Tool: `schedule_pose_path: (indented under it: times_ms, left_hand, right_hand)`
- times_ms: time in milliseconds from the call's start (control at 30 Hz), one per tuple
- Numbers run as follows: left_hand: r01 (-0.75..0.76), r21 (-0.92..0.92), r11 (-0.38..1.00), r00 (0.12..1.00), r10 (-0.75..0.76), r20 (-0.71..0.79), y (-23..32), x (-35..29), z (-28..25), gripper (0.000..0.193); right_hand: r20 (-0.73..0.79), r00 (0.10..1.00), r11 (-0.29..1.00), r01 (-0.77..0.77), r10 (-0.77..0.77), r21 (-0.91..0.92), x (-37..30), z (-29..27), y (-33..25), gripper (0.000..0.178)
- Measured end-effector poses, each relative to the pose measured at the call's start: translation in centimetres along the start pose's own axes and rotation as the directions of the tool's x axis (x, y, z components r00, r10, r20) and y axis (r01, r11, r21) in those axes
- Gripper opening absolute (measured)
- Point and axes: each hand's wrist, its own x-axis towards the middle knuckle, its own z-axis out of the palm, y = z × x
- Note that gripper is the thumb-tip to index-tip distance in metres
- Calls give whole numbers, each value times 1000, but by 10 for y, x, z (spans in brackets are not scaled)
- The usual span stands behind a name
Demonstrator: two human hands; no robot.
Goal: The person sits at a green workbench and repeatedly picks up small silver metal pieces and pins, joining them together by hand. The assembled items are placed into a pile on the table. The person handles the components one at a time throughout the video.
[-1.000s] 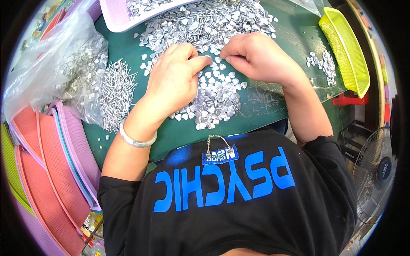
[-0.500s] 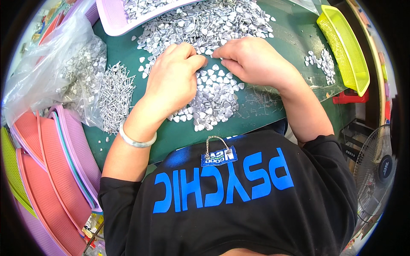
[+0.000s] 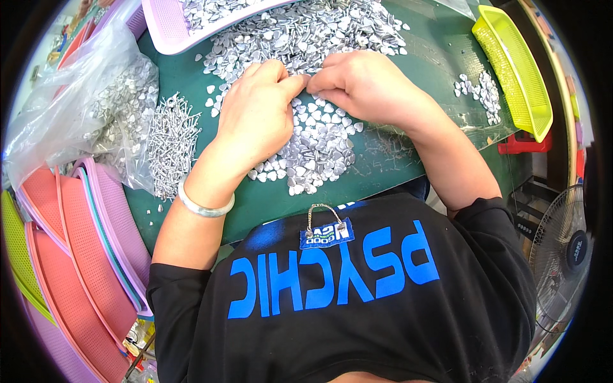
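Note:
Both hands meet at the middle of a green-topped table (image 3: 383, 172), fingertips almost touching. My left hand (image 3: 260, 108) is closed, thumb against the curled fingers; whatever it pinches is hidden. My right hand (image 3: 364, 83) is closed too, its thumb and forefinger pinched beside the left thumb, and anything between them is too small to make out. Just below the hands lies a small pile of silver heart-shaped pieces (image 3: 316, 153). Beyond them spreads a larger heap of the same hearts (image 3: 306, 35).
A pink basket (image 3: 167, 35) holding hearts stands at the far left. Nearer are a clear plastic bag (image 3: 121, 102) of hearts and a pile of small silver metal pins (image 3: 172, 143). A yellow-green basket (image 3: 523, 83) and a small heart cluster (image 3: 482, 96) lie at right. Stacked baskets (image 3: 83, 255) rise beside the table.
My right hand has moved left and its fingertips now come up against the left hand's thumb. The left hand has barely shifted.

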Motion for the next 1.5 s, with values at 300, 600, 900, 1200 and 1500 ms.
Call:
schedule_pose_path:
  times_ms: [300, 600, 900, 1200, 1500]
  left_hand:
    - [19, -52, 998, 999, -21, -32, -2, -3, 0, 31]
    - [40, -65, 997, 999, -42, -30, -3, -5, 1, 26]
    - [67, -57, 996, 996, -70, -50, 2, -1, 4, 16]
    - [105, -45, 993, 994, -106, -12, 3, 8, 7, 11]
    - [76, -40, 996, 996, -74, 48, 6, 5, -1, 7]
  right_hand:
    - [39, 999, 999, -17, 19, -46, -1, 0, -3, 12]
    - [31, 997, 992, -64, 67, -105, 1, -1, -8, 14]
    - [-82, 992, 995, -97, 94, -39, -1, -1, -1, 14]
    - [-52, 988, 989, -149, 148, -12, -6, -17, 8, 11]
    - [-2, 994, 994, -111, 111, 16, -6, -10, 5, 13]
